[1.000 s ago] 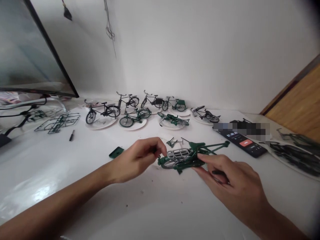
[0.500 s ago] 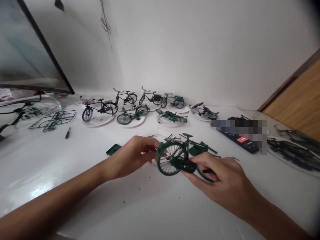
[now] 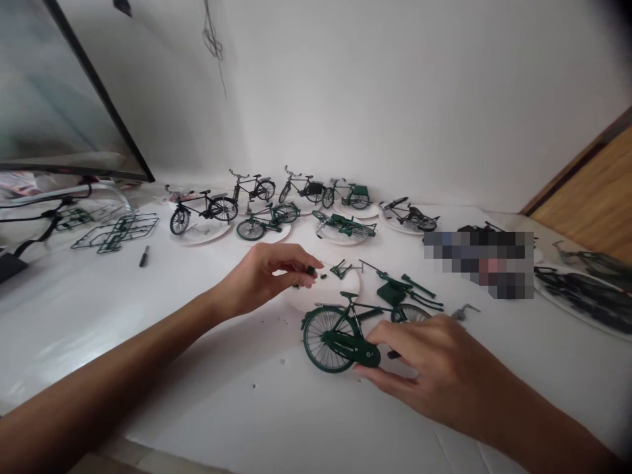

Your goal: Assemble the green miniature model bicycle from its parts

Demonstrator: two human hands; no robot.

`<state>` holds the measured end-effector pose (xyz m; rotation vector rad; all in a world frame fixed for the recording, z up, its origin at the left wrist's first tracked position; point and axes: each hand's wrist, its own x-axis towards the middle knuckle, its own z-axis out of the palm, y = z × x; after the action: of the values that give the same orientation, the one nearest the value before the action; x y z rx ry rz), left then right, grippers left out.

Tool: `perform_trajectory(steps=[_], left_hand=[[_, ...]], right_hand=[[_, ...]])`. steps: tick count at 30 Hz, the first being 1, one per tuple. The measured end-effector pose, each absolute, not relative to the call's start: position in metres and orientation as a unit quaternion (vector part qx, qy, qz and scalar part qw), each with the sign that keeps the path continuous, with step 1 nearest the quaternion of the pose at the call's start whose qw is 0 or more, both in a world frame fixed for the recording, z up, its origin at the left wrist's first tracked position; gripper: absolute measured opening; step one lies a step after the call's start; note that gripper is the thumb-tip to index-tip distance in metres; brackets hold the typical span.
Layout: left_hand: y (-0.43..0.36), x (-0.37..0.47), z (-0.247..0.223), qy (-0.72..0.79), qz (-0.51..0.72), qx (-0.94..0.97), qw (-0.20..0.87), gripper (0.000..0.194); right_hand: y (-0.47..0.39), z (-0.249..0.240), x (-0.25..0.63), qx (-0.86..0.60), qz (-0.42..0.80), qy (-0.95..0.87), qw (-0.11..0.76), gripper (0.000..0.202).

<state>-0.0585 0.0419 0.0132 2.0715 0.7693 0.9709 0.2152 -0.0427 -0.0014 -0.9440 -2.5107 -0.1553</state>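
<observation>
A green model bicycle point(image 3: 351, 349) is gripped near its chain case by the thumb and fingers of my right hand point(image 3: 444, 359). Its rear wheel points left, and its front wheel is partly behind my fingers. Over a white paper plate point(image 3: 348, 288), my left hand point(image 3: 259, 280) pinches a tiny dark green part point(image 3: 311, 270) between thumb and fingertips. A green forked part point(image 3: 342, 268) and other tiny bits lie by those fingertips. Beyond the bicycle sit a green box-shaped part point(image 3: 392, 293), thin green rods point(image 3: 419, 286) and a grey metal-looking piece point(image 3: 464, 312).
Several assembled model bicycles point(image 3: 207, 209) stand or lie on paper plates along the wall. Green sprue frames point(image 3: 123, 232) and a small screwdriver-like tool point(image 3: 143, 256) lie at left, below a monitor point(image 3: 64, 99). A plate of dark parts point(image 3: 582, 299) is at far right.
My left hand has left the bicycle's rear wheel and moved up and left over the plate, with a tiny green part in its fingertips. My right hand has lowered the bicycle towards the table.
</observation>
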Motion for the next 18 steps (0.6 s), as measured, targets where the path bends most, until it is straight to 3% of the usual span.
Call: perform_trajectory(steps=[9, 18], left_hand=[[0.033, -0.052, 0.011, 0.191, 0.417, 0.874, 0.161, 0.02], [0.039, -0.059, 0.013, 0.234, 0.396, 0.881, 0.114, 0.012]], right_hand=[[-0.045, 0.006, 0.22, -0.391, 0.073, -0.911, 0.108, 0.015], [-0.044, 0.002, 0.22, -0.406, 0.066, -0.908, 0.085, 0.02]])
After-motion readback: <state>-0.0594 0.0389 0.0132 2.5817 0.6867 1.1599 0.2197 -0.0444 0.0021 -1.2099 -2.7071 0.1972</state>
